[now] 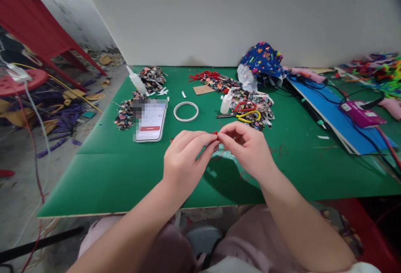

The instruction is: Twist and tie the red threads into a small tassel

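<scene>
My left hand [184,160] and my right hand [250,145] meet above the middle of the green table. Between their fingertips is a small piece of red cord [215,133], pinched from both sides. Thin red thread [246,177] trails on the table below my right hand. Part of what lies under my fingers is hidden. Just beyond my hands sit a white tape ring [186,112], scissors [249,112] with red and yellow handles, and a small white squeeze bottle [226,102]. Left of them lies a phone [150,129] with its screen lit.
Flower-patterned fabric pieces [125,112] lie in piles, some with red tassels [205,75]. Another squeeze bottle [136,81] stands at back left. On the right are a blue board [332,114], pink glue guns [308,74], cables and a purple box [363,114]. A white wall [188,22] closes the back.
</scene>
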`<state>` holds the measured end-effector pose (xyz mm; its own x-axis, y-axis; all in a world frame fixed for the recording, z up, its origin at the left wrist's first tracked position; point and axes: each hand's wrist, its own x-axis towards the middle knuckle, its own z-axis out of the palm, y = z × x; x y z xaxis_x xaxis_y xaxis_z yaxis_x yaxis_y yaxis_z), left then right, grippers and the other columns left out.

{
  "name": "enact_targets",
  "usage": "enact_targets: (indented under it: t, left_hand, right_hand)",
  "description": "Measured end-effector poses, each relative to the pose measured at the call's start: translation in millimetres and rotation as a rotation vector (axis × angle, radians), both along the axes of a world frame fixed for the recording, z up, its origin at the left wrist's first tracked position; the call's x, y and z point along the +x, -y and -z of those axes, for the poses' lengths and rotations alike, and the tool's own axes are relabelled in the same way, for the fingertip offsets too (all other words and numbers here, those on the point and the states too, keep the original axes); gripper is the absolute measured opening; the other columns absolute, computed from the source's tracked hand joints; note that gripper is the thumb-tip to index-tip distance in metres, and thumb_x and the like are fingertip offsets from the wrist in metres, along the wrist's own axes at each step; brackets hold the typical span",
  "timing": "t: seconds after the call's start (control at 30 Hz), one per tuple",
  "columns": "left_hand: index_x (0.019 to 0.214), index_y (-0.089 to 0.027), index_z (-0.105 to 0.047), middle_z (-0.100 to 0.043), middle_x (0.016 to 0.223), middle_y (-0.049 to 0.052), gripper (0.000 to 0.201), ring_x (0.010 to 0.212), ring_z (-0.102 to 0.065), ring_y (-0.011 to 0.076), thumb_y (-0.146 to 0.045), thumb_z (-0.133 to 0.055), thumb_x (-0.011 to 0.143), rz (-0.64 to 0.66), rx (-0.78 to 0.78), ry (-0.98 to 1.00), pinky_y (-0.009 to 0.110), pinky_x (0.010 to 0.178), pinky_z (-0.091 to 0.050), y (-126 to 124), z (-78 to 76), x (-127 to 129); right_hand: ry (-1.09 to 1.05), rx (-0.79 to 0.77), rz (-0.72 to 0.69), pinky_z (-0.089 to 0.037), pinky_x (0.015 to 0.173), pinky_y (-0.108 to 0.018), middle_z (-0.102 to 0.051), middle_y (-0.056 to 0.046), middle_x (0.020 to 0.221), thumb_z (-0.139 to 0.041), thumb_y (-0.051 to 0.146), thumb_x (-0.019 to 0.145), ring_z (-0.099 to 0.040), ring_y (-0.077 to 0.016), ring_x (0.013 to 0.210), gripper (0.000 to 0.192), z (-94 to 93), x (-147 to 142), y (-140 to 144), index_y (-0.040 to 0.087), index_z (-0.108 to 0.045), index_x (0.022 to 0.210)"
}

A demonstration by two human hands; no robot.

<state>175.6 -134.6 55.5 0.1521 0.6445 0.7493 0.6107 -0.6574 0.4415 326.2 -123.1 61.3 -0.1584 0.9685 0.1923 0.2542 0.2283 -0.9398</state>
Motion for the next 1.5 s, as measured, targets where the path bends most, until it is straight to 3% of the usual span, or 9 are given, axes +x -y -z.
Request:
enact_targets:
  t: [0.33, 0.73, 0.93, 1.23, 1.33, 1.5]
  left_hand:
    - [0.088, -0.021, -0.066, -0.07, 0.079, -0.003, 0.011, 0.067, -0.059, 0.0088, -0.023, -0.063, 0.078, -0.038, -0.353, 0.082, 0.019, 0.063, -0.046, 1, 0.1, -2]
    - [0.078, -0.02, -0.064, -0.066, 0.075, -0.004, 0.004, 0.067, -0.057, 0.0075, -0.021, -0.061, 0.079, -0.014, -0.42, 0.114, 0.018, 0.061, -0.044, -1, -3.4, -3]
    - [0.081, -0.02, -0.063, -0.066, 0.074, -0.004, 0.006, 0.061, -0.058, 0.0073, -0.023, -0.058, 0.08, -0.005, -0.517, 0.165, 0.018, 0.06, -0.046, -1, -3.0, -1]
    - [0.087, -0.023, -0.067, -0.069, 0.081, -0.003, 0.011, 0.066, -0.06, 0.0088, -0.024, -0.059, 0.08, -0.008, -0.518, 0.115, 0.02, 0.065, -0.047, -2, -7.0, -7]
    - [0.081, -0.02, -0.064, -0.066, 0.075, -0.003, 0.005, 0.062, -0.058, 0.008, -0.024, -0.062, 0.077, 0.011, -0.566, 0.204, 0.019, 0.061, -0.046, -2, -7.5, -7]
    - [0.079, -0.018, -0.058, -0.063, 0.076, -0.001, 0.014, 0.067, -0.06, 0.0103, -0.025, -0.068, 0.071, 0.139, -0.712, 0.507, 0.021, 0.06, -0.048, -6, -4.5, -7]
  right_hand:
    - [0.046, 0.015, 0.014, -0.04, 0.047, -0.015, -0.062, 0.004, 0.065, -0.056, 0.028, 0.082, -0.055, -0.0058, 0.056, 0.011, 0.3, 2, 0, 0.019, -0.06, 0.077]
    - [0.053, -0.001, 0.017, -0.04, 0.048, -0.017, -0.061, 0.003, 0.066, -0.056, 0.028, 0.081, -0.054, -0.0067, 0.057, 0.011, -0.6, 1, 0, 0.019, -0.06, 0.077]
    - [0.055, 0.001, 0.011, -0.041, 0.049, -0.017, -0.062, 0.003, 0.067, -0.056, 0.028, 0.081, -0.055, -0.007, 0.058, 0.011, 0.3, 2, 0, 0.019, -0.06, 0.077]
    - [0.087, 0.032, 0.038, -0.041, 0.049, -0.017, -0.06, 0.003, 0.066, -0.055, 0.028, 0.081, -0.054, -0.0073, 0.057, 0.011, 0.6, 3, 0, 0.019, -0.06, 0.077]
    - [0.092, 0.044, 0.046, -0.041, 0.05, -0.018, -0.061, 0.003, 0.066, -0.055, 0.027, 0.081, -0.054, -0.0074, 0.057, 0.011, 0.1, 3, -1, 0.019, -0.06, 0.076]
    - [0.076, 0.044, 0.094, -0.04, 0.048, -0.019, -0.06, 0.002, 0.064, -0.056, 0.027, 0.08, -0.052, -0.008, 0.054, 0.011, -1.8, 6, -3, 0.019, -0.06, 0.073]
